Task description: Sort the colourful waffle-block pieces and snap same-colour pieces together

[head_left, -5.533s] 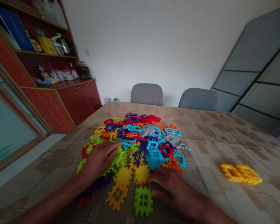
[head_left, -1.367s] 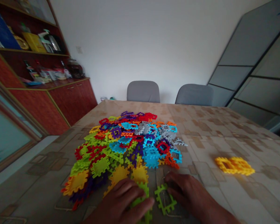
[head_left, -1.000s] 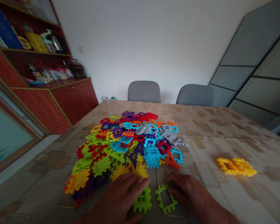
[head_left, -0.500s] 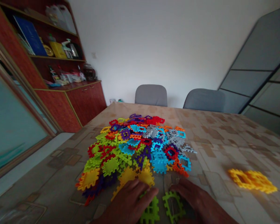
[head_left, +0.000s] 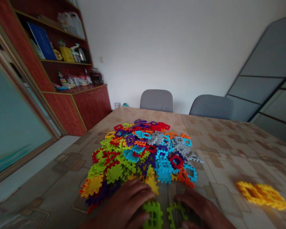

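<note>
On surface [head_left: 62, 181], L hand [head_left: 127, 203] at green window tile [head_left: 153, 206], R hand [head_left: 201, 205] at green frame [head_left: 171, 214]; can't tell if gripping. Prob. lining up; next needs edges squared.

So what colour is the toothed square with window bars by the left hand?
That toothed square is bright green, clearest in the head view.

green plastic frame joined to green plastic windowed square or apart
Apart: patterned tabletop shows between the green plastic frame and green plastic windowed square.
</note>
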Tool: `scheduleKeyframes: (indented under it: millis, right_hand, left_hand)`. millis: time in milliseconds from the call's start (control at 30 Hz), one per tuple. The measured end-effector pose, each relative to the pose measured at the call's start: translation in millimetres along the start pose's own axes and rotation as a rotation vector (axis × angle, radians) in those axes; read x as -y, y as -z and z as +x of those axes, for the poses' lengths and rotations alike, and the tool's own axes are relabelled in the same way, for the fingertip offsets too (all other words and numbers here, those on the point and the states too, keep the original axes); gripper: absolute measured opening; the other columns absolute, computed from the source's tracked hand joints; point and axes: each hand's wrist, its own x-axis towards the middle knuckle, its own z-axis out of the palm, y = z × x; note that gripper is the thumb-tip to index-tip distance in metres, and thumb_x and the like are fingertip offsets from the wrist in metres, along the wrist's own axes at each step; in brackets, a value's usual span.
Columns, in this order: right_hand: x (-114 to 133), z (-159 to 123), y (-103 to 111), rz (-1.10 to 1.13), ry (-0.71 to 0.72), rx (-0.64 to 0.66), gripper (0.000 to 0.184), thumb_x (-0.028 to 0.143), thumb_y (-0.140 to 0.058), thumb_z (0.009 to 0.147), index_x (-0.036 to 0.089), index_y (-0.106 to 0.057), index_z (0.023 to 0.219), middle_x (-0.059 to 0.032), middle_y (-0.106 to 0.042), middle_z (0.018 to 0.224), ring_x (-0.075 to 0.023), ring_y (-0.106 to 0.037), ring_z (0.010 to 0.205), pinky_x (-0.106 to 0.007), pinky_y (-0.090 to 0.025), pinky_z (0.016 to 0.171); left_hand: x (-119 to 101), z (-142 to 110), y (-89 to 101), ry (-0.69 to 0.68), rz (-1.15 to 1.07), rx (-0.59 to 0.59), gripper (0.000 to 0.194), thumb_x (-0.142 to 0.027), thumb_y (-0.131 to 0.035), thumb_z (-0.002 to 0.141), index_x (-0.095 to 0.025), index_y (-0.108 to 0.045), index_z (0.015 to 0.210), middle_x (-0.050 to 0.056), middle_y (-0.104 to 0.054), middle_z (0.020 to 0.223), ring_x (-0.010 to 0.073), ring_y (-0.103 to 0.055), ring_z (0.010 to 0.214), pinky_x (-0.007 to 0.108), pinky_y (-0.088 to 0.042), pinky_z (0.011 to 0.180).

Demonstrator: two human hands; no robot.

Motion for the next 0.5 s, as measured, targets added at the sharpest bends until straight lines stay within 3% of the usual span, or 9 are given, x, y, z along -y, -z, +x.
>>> scheduleKeyframes:
  millis: [67, 133, 333, 500]
  right_hand:
    - [-3.3, 0.9, -1.9, 0.002, 0.012, -0.004, 0.037, 0.050, -0.062, 0.093, 0.031, -0.069, 0.124, -0.0089, -0.073, 0.117, -0.0290, -0.069, 0.106, -0.034, -0.057, 0.086]
    - [-6.4, 2.3, -4.5, 0.000, 0.032, -0.007, 0.033, 0.044, -0.058, 0.096, 0.028, -0.068, 0.124, -0.0099, -0.072, 0.119, -0.0272, -0.070, 0.105, -0.032, -0.057, 0.086]
    - [-8.9, 8.2, -7.7, 0.003, 0.049, 0.047, 0.028, 0.024, -0.047, 0.098, 0.022, -0.068, 0.117, -0.0115, -0.072, 0.114, -0.0229, -0.070, 0.101, -0.030, -0.056, 0.087]
    - [-5.7, 9.9, -7.2, -0.004, 0.012, 0.080, 0.027, 0.018, -0.050, 0.094, 0.020, -0.068, 0.114, -0.0104, -0.071, 0.107, -0.0216, -0.069, 0.097, -0.030, -0.056, 0.085]
  left_hand:
    - [7.2, 0.9, 7.5, 0.079, 0.039, -0.049, 0.028, -0.028, -0.049, 0.103, -0.029, -0.060, 0.129, 0.004, -0.071, 0.123, 0.0227, -0.064, 0.113, 0.033, -0.049, 0.102]
    - [18.3, 2.5, 13.6, 0.125, 0.093, -0.103, 0.030, -0.020, -0.047, 0.101, -0.026, -0.064, 0.125, 0.005, -0.072, 0.120, 0.0234, -0.065, 0.110, 0.035, -0.051, 0.099]
    - [50.2, 6.0, 18.0, 0.141, 0.244, -0.077, 0.030, -0.017, -0.045, 0.100, -0.024, -0.070, 0.114, 0.005, -0.074, 0.116, 0.0245, -0.066, 0.103, 0.039, -0.051, 0.093]
    - [52.9, 6.2, 5.1, 0.144, 0.333, -0.063, 0.030, -0.017, -0.052, 0.097, -0.025, -0.069, 0.120, 0.005, -0.072, 0.124, 0.0266, -0.063, 0.111, 0.043, -0.046, 0.100]
